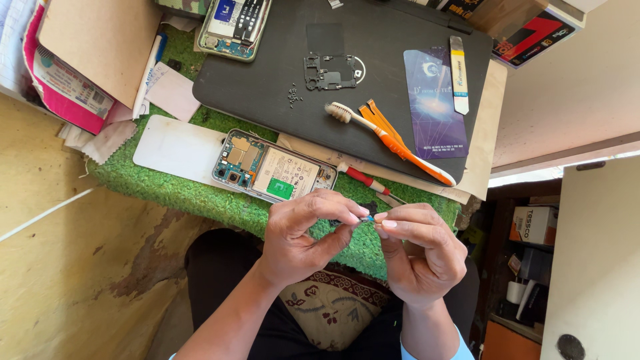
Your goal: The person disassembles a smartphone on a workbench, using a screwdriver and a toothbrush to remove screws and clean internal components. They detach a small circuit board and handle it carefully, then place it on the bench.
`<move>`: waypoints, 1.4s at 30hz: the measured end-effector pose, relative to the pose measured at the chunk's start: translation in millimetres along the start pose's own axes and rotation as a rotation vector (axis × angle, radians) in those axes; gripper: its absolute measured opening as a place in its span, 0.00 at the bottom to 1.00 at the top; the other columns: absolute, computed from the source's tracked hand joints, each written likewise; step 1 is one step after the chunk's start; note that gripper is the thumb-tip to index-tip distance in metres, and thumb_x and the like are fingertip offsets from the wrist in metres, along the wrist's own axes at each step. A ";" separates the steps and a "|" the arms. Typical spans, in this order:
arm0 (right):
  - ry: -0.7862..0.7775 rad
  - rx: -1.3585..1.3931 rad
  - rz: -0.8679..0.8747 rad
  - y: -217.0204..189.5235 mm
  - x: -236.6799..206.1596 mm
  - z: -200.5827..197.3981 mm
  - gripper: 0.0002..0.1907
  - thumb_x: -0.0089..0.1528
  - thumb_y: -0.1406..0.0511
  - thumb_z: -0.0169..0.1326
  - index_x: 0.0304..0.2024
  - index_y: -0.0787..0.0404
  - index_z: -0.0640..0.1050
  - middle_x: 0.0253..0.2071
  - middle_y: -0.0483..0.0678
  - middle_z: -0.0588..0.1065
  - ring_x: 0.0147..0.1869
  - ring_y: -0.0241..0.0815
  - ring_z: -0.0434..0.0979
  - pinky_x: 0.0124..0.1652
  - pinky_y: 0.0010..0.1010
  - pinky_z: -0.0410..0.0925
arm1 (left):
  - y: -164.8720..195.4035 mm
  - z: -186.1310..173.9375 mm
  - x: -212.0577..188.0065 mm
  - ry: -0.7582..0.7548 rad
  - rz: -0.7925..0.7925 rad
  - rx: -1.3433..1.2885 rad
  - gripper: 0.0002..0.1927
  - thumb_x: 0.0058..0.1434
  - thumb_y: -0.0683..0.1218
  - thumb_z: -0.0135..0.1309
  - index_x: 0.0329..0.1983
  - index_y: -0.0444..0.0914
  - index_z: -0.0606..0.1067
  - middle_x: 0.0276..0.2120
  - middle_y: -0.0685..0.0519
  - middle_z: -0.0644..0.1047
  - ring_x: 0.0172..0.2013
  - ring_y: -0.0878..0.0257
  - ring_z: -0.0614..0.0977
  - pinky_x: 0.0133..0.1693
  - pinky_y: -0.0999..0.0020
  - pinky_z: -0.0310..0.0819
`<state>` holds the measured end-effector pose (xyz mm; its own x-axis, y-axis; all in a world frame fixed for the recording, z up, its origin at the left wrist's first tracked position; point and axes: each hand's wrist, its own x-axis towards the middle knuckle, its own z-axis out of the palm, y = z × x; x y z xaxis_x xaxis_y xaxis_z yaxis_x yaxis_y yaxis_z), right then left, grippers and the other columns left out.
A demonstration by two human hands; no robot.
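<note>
Right above the person's lap, the left hand point(303, 233) and the right hand point(420, 250) meet fingertip to fingertip over the near edge of the green mat point(167, 187). Both are curled nearly closed, thumb and forefinger of each pinching a tiny part point(367, 218) with a bluish glint that sits between the two hands; what it is cannot be made out. Just beyond the left hand's knuckles lies an opened phone point(273, 170), its back off and its battery and boards showing. A red-handled screwdriver point(365, 179) lies just past the fingertips, close to the right hand. Farther off, on a dark laptop lid point(267, 80), rest an orange toothbrush point(393, 141), a metal bracket point(330, 72) and a small heap of screws point(293, 95).
</note>
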<state>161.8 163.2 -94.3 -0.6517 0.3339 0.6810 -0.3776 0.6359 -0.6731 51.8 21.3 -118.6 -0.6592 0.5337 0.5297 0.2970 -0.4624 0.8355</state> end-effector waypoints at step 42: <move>0.027 0.078 0.024 2.5 -1.5 -2.4 0.11 0.60 0.80 0.62 0.43 0.67 0.78 0.37 0.53 0.79 0.39 0.40 0.81 0.39 0.24 0.74 | 0.7 -0.3 0.3 -0.011 -0.001 0.044 0.12 0.60 0.33 0.62 0.43 0.39 0.77 0.43 0.49 0.84 0.45 0.61 0.87 0.49 0.67 0.84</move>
<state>163.4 165.9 -96.3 -0.6440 0.3676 0.6709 -0.4128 0.5714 -0.7093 51.5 20.9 -117.9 -0.6520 0.5423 0.5298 0.3260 -0.4304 0.8417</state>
